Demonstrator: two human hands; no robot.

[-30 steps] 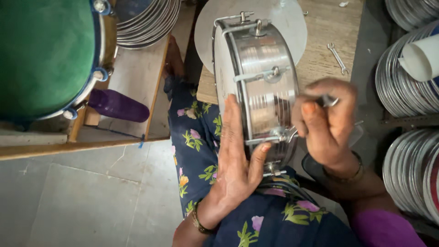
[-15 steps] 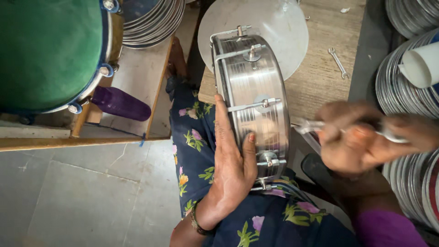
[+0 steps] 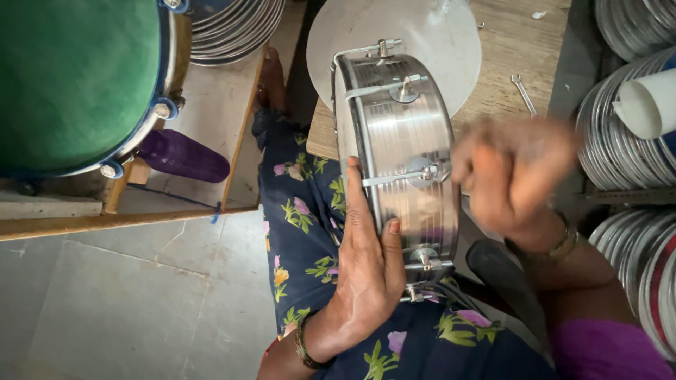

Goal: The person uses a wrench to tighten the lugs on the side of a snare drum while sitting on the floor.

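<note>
A shiny steel drum shell (image 3: 405,148) with tension rods and lugs stands on edge on my lap, resting against a wooden bench (image 3: 524,42). My left hand (image 3: 366,260) lies flat against its left rim, thumb on the shell, holding it steady. My right hand (image 3: 514,176) is blurred by motion just right of the shell, close to a lug (image 3: 422,171). Its fingers look curled, and I cannot make out whether a tool is in it. A round white drumhead disc (image 3: 422,28) lies on the bench behind the shell.
A small spanner (image 3: 522,91) lies on the bench. A large green-headed drum (image 3: 70,77) sits at the upper left above a purple handle (image 3: 183,156). Stacks of metal hoops (image 3: 620,148) and a rolled white sheet (image 3: 651,102) fill the right side. Grey floor tiles are at lower left.
My right hand swung out to the right with a thin metal tool, then came back toward the shell's lug. The shell has tilted slightly while my left hand stayed on it.
</note>
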